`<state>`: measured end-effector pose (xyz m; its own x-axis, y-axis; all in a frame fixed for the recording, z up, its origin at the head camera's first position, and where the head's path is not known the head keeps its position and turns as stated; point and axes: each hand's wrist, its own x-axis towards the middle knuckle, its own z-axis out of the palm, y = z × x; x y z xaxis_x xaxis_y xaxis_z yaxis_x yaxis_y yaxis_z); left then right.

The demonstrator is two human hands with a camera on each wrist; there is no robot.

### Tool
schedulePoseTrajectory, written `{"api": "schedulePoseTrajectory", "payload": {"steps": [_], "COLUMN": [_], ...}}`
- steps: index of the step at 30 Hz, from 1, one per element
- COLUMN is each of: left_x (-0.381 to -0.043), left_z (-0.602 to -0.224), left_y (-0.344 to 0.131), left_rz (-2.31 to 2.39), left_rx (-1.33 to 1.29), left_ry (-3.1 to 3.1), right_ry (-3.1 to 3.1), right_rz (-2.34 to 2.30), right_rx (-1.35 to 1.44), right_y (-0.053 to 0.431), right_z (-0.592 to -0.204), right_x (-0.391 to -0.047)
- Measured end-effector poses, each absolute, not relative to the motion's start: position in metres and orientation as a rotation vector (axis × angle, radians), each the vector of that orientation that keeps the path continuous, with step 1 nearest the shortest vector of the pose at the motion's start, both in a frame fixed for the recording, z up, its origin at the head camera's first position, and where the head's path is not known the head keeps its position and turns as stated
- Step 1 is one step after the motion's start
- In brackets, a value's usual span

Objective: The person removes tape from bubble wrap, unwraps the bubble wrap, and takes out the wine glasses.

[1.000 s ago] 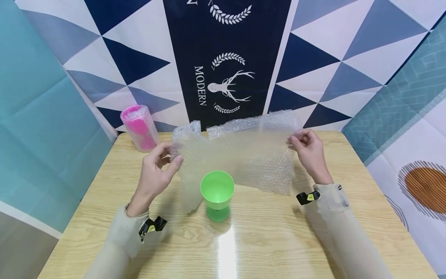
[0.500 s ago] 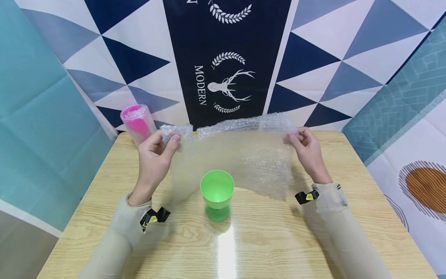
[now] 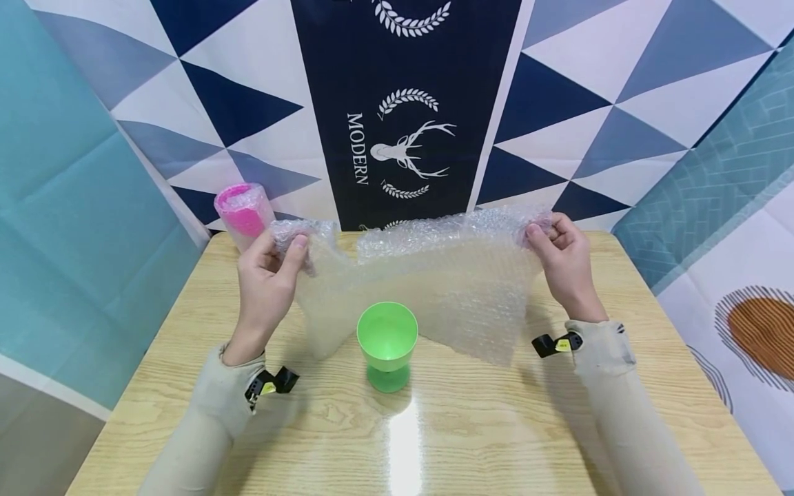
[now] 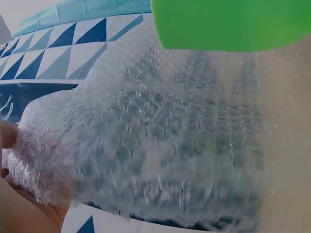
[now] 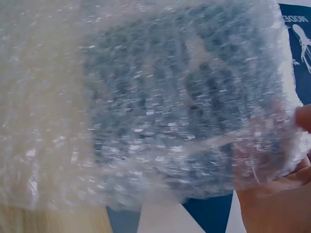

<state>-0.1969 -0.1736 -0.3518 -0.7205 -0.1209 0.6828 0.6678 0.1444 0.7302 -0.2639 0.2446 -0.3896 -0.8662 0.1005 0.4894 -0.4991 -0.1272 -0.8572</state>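
A clear sheet of bubble wrap (image 3: 428,275) is stretched between both hands, its top edge raised and its lower edge hanging near the tabletop. The left hand (image 3: 267,286) pinches the sheet's upper left corner, thumb in front. At the upper right corner the right hand (image 3: 564,262) grips it between thumb and fingers. Through the plastic, fingers of each hand show in the wrist views. In front of the sheet a green goblet (image 3: 387,337) stands upright on the table, touched by neither hand. Its green bowl (image 4: 233,24) fills the top of the left wrist view.
A pink item rolled in bubble wrap (image 3: 245,213) stands at the table's back left corner, partly behind the left hand. The wooden table (image 3: 471,427) meets a patterned cloth backdrop (image 3: 403,103) at its rear edge.
The left hand has moved left and away from the body, shifting its hold to the sheet's upper corner. The right hand has moved slightly right. The sheet is spread wider; the goblet stays put.
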Motion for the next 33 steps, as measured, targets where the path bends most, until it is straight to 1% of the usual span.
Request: {"api": "schedulePoseTrajectory", "payload": {"steps": [3, 10, 17, 23, 33], "left_x": [-0.198, -0.207, -0.217, -0.218, -0.223], "left_z": [-0.353, -0.355, -0.364, -0.393, -0.445], "left_y": [-0.174, -0.175, -0.176, -0.181, -0.191], "left_rz": [-1.613, -1.611, -1.844, -1.913, -1.806], "left_rx": [-0.49, -0.359, -0.408, -0.452, -0.253], "left_ry": [-1.799, -1.847, -1.861, -2.026, -2.374], "right_ry": [-1.675, -1.611, -1.668, -1.67, -1.673], "right_rz": [2.085, 2.121, 2.073, 2.095, 2.139], "right_rx": [0.499, 0.518, 0.5, 0.465, 0.436], "right_y": [0.246, 0.247, 0.245, 0.243, 0.238], "right_z": [-0.39, -0.39, -0.394, -0.399, -0.412], "right_x": [-0.265, -0.267, -0.273, -0.278, -0.29]}}
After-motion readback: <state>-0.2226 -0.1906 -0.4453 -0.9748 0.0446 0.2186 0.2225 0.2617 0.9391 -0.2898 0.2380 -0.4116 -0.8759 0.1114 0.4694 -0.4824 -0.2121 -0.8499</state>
